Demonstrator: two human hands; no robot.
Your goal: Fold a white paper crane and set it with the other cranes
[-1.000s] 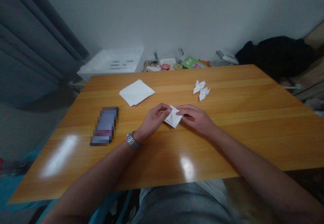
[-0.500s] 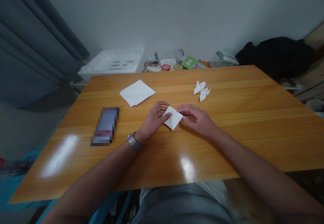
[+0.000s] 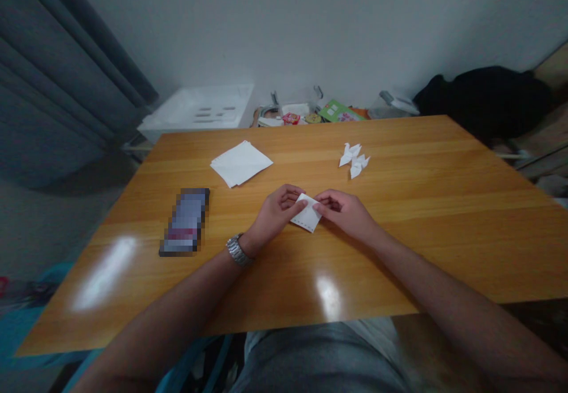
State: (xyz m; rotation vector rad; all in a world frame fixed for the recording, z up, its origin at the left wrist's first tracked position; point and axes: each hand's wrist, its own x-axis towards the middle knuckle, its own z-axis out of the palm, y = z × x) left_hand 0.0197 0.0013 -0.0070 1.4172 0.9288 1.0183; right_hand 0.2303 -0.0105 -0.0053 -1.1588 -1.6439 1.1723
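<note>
Phone — pixelated, unreadable; paper partly covered by thumbs, its marks too small to read; curtain — cut off at left.

Take in a broad wooden table, glossy, catching bright glare along its near side. Swing left: see a loose pile of white sheets toward the far edge! Nearer, spot a dark phone, pixelated, lying flat. Now across to the right, catch two folded paper birds, close together!
</note>
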